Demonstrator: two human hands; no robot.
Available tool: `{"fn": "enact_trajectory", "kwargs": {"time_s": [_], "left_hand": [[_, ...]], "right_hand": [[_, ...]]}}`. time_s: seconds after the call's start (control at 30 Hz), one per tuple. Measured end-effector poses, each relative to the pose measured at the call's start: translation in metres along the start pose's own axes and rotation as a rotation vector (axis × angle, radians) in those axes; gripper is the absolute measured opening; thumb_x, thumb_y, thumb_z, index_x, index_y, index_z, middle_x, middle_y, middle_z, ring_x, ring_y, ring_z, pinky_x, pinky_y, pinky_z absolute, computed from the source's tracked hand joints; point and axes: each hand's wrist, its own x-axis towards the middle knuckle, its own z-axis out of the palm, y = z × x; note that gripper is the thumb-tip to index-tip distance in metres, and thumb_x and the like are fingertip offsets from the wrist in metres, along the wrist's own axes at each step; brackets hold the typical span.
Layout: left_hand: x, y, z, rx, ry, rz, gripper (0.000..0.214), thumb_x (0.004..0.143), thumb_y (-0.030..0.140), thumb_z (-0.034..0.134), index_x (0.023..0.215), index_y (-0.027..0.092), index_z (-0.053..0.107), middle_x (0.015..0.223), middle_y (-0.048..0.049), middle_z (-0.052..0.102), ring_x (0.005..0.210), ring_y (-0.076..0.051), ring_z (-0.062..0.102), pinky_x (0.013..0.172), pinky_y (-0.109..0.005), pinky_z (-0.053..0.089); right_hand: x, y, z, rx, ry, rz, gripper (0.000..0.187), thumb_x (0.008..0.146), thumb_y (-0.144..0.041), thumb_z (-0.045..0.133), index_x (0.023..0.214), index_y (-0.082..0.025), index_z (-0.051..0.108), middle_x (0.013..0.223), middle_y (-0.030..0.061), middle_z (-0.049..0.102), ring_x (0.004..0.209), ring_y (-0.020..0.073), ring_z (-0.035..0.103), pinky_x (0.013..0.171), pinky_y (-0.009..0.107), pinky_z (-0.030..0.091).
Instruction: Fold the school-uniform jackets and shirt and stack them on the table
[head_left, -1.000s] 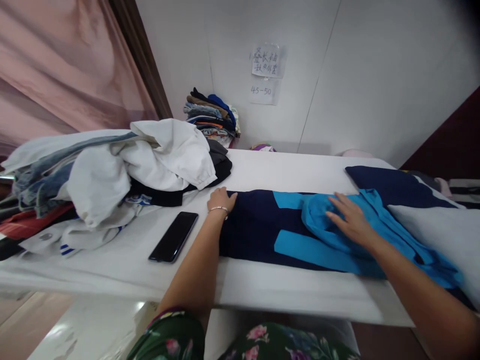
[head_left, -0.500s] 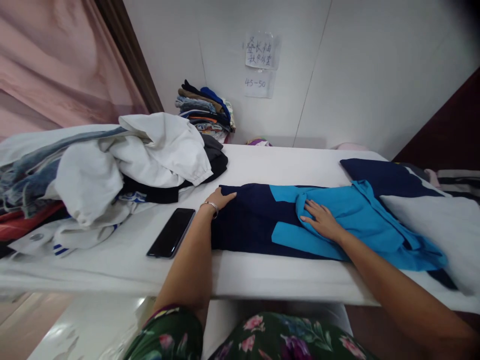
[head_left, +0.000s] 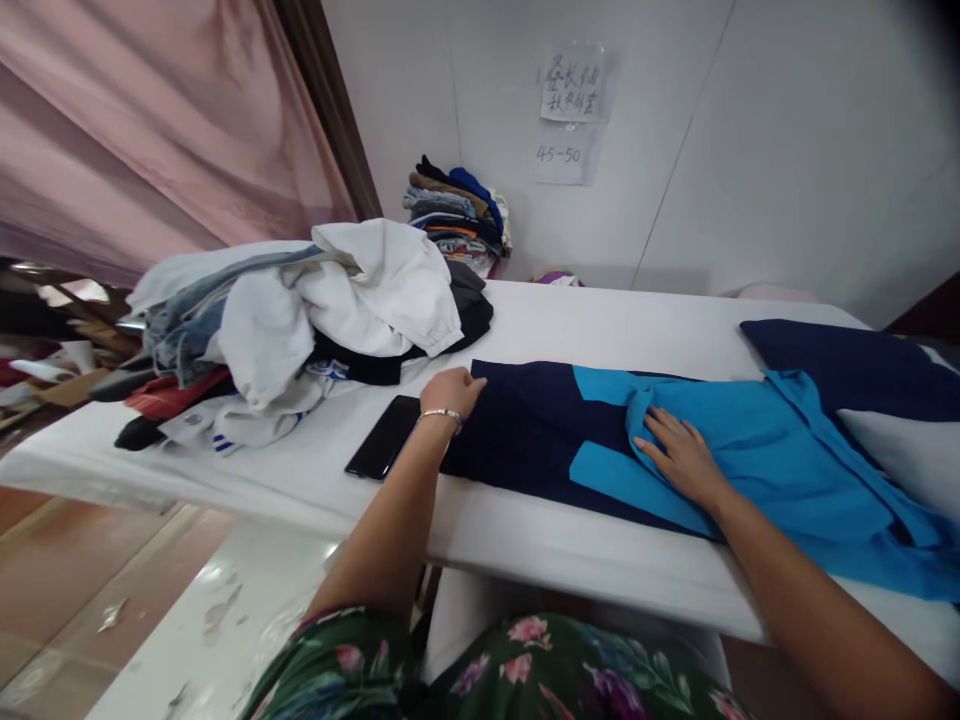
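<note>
A navy and bright blue garment lies spread along the white table. My left hand, a bracelet on its wrist, rests with curled fingers on the garment's navy left end. My right hand lies flat, fingers spread, on the bright blue fabric near the middle. A black phone lies on the table just left of my left wrist.
A heap of white, denim and dark clothes fills the table's left part. A stack of folded clothes stands against the back wall under paper notes. A pink curtain hangs at the left. More navy and grey fabric lies at the right.
My right hand has slid leftward over the blue fabric, flattening its bunched folds. My left hand stays on the navy end. The view has swung to the left.
</note>
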Motion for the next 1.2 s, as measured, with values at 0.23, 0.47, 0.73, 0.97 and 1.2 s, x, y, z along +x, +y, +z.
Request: {"fn": "enact_trajectory", "kwargs": {"time_s": [0.23, 0.47, 0.73, 0.97, 1.2], "left_hand": [[-0.038, 0.01, 0.04, 0.02, -0.162, 0.091, 0.035, 0.078, 0.056, 0.056, 0.089, 0.023, 0.064, 0.098, -0.0065, 0.07, 0.093, -0.024, 0.064, 0.073, -0.032, 0.045], [-0.036, 0.004, 0.034, -0.001, -0.097, 0.062, 0.014, 0.075, 0.038, 0.058, 0.078, 0.024, 0.059, 0.086, -0.0034, 0.07, 0.083, -0.022, 0.064, 0.065, -0.03, 0.042], [-0.036, -0.007, 0.032, 0.01, -0.131, -0.029, 0.01, 0.072, 0.032, 0.056, 0.078, 0.024, 0.059, 0.081, -0.0048, 0.069, 0.08, -0.024, 0.064, 0.061, -0.03, 0.04], [-0.028, -0.021, 0.027, -0.154, -0.009, -0.076, 0.051, 0.081, 0.059, 0.047, 0.109, 0.018, 0.059, 0.111, -0.0119, 0.067, 0.102, -0.026, 0.063, 0.082, -0.033, 0.046], [-0.005, -0.012, 0.023, -0.214, -0.125, -0.084, 0.084, 0.079, 0.069, 0.045, 0.138, 0.009, 0.039, 0.126, -0.0193, 0.06, 0.117, -0.033, 0.057, 0.097, -0.04, 0.043]], "right_hand": [[0.0, -0.002, 0.0, 0.044, 0.011, 0.005, 0.053, 0.093, -0.055, 0.033, 0.131, -0.024, 0.054, 0.143, 0.0092, 0.047, 0.136, 0.0273, 0.038, 0.109, 0.053, 0.03], [-0.001, -0.003, -0.008, 0.092, -0.008, 0.016, 0.054, 0.092, -0.055, 0.035, 0.135, -0.027, 0.05, 0.143, 0.0083, 0.048, 0.135, 0.0289, 0.039, 0.109, 0.055, 0.029], [-0.007, -0.004, -0.009, -0.003, -0.033, -0.016, 0.054, 0.093, -0.054, 0.032, 0.134, -0.023, 0.051, 0.145, 0.0103, 0.046, 0.135, 0.0304, 0.037, 0.108, 0.057, 0.027], [-0.01, -0.01, -0.011, 0.042, 0.085, -0.05, 0.057, 0.094, -0.053, 0.034, 0.144, -0.026, 0.038, 0.151, 0.0087, 0.035, 0.14, 0.0279, 0.029, 0.111, 0.053, 0.025], [-0.007, -0.024, -0.019, -0.014, -0.099, -0.072, 0.056, 0.093, -0.057, 0.032, 0.135, -0.025, 0.05, 0.147, 0.0114, 0.042, 0.137, 0.0308, 0.033, 0.109, 0.056, 0.025]]}}
